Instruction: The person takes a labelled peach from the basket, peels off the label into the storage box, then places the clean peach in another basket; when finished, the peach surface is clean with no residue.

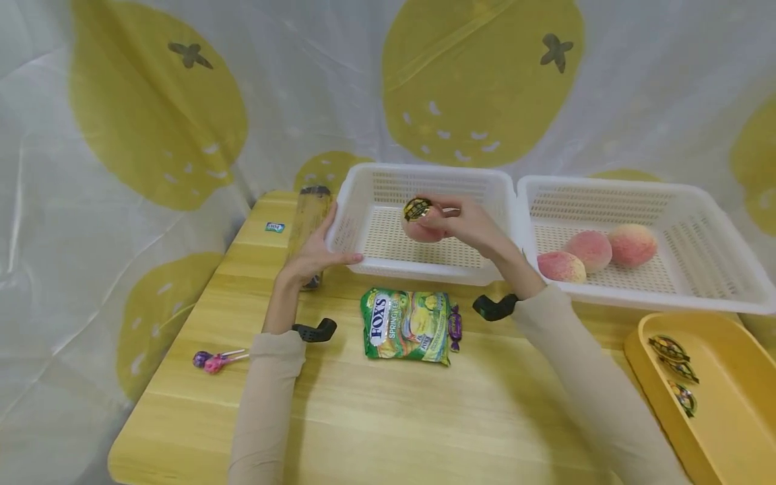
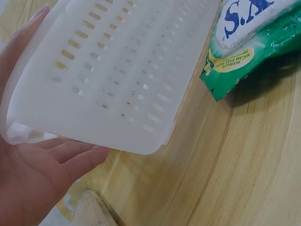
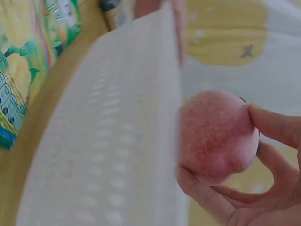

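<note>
My right hand (image 1: 445, 219) holds a pink peach (image 1: 420, 233) above the floor of the left white basket (image 1: 424, 172). A black-and-gold wrapped candy (image 1: 417, 208) sits at the fingertips on top of the peach. In the right wrist view the thumb and fingers (image 3: 277, 125) wrap the peach (image 3: 216, 134) beside the basket wall (image 3: 108, 141). My left hand (image 1: 324, 246) lies flat against the basket's near-left corner, thumb along the front wall. The left wrist view shows the palm (image 2: 37, 174) and straight fingers against the basket (image 2: 117, 70).
A second white basket (image 1: 715, 202) on the right holds three peaches (image 1: 591, 249). A yellow tray (image 1: 733, 364) with several wrapped candies is at the near right. A green Fox's candy bag (image 1: 406, 325), a purple candy (image 1: 455, 327), lollipops (image 1: 215, 360) and a tube (image 1: 308, 215) lie on the wooden table.
</note>
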